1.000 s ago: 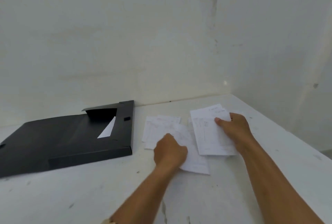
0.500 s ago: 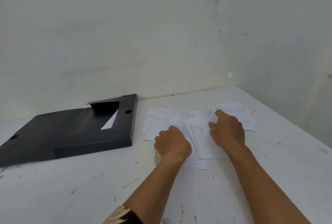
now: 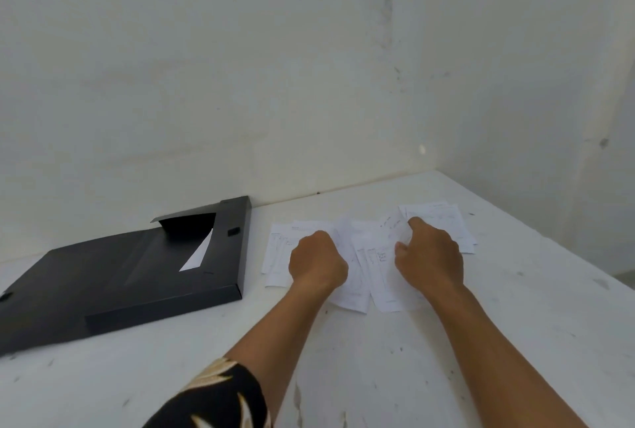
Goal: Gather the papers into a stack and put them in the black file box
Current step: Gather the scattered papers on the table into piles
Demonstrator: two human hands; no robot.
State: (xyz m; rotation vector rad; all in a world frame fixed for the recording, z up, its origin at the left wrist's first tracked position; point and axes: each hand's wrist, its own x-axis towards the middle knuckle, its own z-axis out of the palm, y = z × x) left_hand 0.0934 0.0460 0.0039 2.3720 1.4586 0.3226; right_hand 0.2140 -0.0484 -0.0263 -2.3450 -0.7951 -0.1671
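Several white printed papers [image 3: 372, 268] lie spread and overlapping on the white table, right of the black file box [image 3: 113, 276]. The box lies flat with its end flap raised, and a white slip [image 3: 197, 252] shows inside. My left hand [image 3: 318, 261] is curled into a fist on the left sheets [image 3: 278, 256], with its fingertips hidden. Over the middle sheets, my right hand [image 3: 429, 256] has its forefinger stretched onto the far right sheets [image 3: 443, 218] and its thumb against a sheet edge.
The white table [image 3: 395, 359] is scuffed and meets white walls behind and to the right, forming a corner. Its right edge [image 3: 584, 256] runs diagonally close to the papers. A patterned dark sleeve [image 3: 213, 396] covers my left upper forearm.
My right hand has laid its held sheet onto the middle papers and reached to the far right sheets. My left hand has shifted slightly left over the left sheets.
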